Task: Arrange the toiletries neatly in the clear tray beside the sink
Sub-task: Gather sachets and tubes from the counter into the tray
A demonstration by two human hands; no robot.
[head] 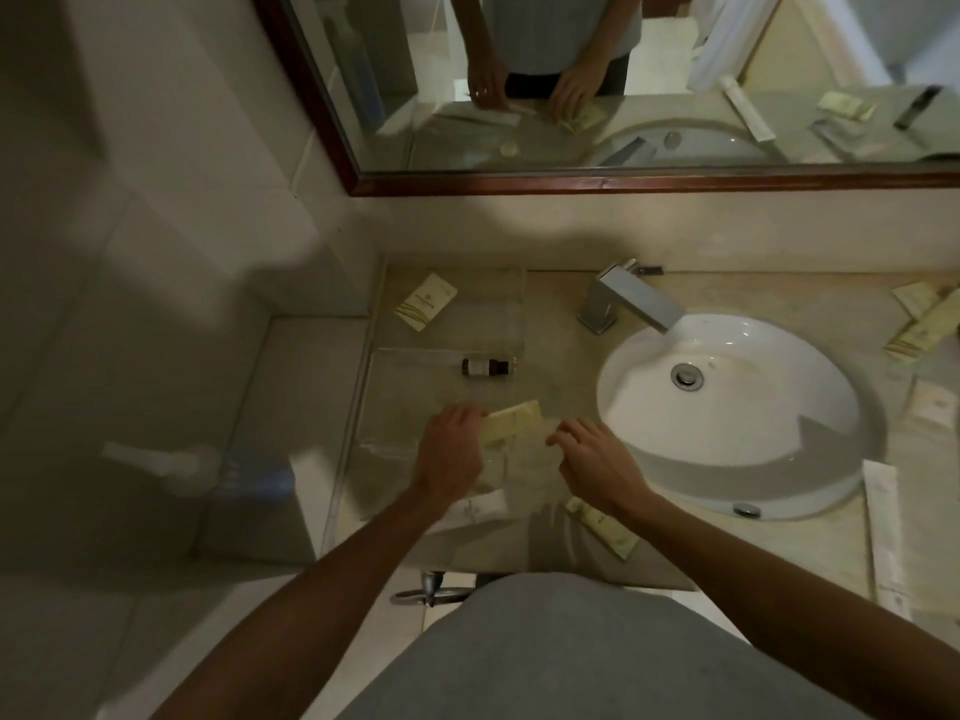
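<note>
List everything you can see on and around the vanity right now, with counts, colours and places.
Clear tray: one, transparent, left of sink.
Cream packet: one, tray's far corner.
Small bottle: one, dark cap, lying in tray.
Packet in hand: one, cream, near end of tray.
Packets: several, cream, right of sink.
Long white packet: one, counter's right edge.
Sink: one, white.
Faucet: one, chrome.
Mirror: one, wood-framed.
Left hand, right hand: both on the packet.
</note>
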